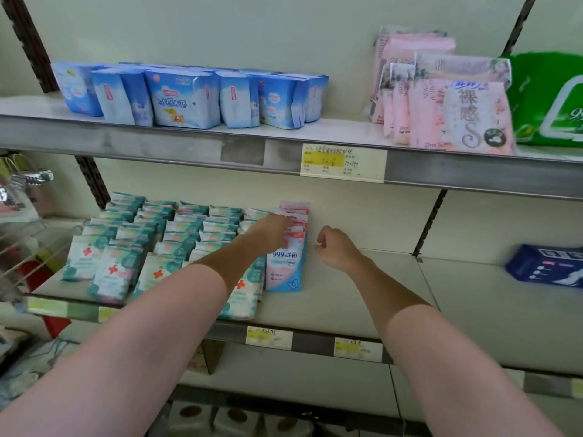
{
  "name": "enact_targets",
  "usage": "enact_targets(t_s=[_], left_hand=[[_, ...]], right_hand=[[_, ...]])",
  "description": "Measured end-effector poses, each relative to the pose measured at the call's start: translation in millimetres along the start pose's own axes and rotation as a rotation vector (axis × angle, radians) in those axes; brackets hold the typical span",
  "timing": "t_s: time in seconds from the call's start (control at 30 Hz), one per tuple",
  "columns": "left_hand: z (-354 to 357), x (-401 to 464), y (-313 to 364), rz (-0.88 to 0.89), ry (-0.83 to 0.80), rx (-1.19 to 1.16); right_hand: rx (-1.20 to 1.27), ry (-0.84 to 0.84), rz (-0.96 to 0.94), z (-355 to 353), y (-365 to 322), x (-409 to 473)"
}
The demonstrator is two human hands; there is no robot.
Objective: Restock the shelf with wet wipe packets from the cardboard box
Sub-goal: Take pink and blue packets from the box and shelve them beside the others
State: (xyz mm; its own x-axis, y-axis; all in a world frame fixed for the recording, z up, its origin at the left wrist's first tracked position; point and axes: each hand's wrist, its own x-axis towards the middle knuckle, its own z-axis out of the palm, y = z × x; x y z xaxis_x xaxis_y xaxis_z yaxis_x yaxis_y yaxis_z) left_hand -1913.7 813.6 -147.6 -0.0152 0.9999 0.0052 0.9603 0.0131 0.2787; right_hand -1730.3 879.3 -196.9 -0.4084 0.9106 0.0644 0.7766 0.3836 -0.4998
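Both hands are reaching into the middle shelf [347, 310]. The left hand [271, 230] is up against a row of pink-and-blue wet wipe packets [288, 247] standing one behind another, fingers tucked in among the packet tops, though it's too blurry for me to say if it's actually gripping one or just pressing on them. The right hand [336, 247] sits just to the right of that row, curled into a loose fist with nothing in it, not touching the packets. Left of the pink row and right beside it is a big block of teal-and-white packets [132, 247] with red crosses, several rows deep, and the left forearm covers part of the front ones. Off to the far right of the same shelf there's a dark blue pack [545, 266], cut off by the frame edge. Yellow price tags [268, 338] sit on the shelf lip below. Up on the top shelf [157, 140] further back: light blue packs [186, 96] on the left, pink packs [448, 102] to the right, then a green pack [552, 99] that's cropped. Below, a bit of cardboard box [209, 356] peeks out, mostly hidden.
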Motion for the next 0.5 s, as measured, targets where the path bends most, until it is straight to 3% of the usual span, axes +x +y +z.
enact_targets(t_s=[0.27, 0.5], left_hand=[[4.7, -7.8, 9.6, 0.059, 0.107, 0.193], [-12.3, -29.4, -2.7, -0.035, 0.179, 0.138]], right_hand=[[-0.004, -0.013, -0.020, -2.3, -11.6, -4.8], [0.003, 0.035, -0.021, -12.6, -31.5, -19.4]])
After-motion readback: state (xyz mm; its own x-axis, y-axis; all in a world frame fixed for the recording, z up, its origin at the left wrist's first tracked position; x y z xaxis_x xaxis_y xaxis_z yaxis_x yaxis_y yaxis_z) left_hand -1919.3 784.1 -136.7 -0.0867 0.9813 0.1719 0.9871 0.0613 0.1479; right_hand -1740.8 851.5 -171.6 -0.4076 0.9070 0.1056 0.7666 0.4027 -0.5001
